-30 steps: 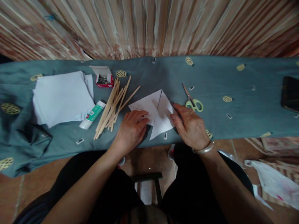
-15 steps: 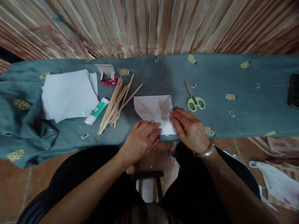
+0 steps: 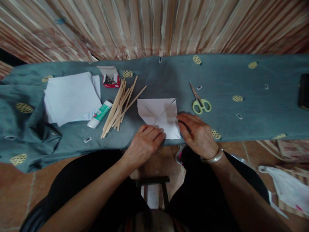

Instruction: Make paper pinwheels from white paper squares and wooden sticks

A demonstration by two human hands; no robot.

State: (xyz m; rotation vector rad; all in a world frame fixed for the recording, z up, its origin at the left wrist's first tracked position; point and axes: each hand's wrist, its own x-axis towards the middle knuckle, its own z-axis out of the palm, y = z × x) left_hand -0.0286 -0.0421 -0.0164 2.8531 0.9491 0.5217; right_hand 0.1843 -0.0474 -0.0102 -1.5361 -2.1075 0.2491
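I see thin white squarish paper piece point(image 3: 166, 117), diagonal lines running inward from corners, on grey-green cloth-covered worktop point(image 3: 222, 77), near front edge. Left hand point(image 3: 146, 143): fingers curled over paper's lower-left part. Right hand point(image 3: 199, 132): fingertips touching right edge. I cannot tell whether either grips. Green-handled metal scissors point(image 3: 198, 102) just beyond right hand.
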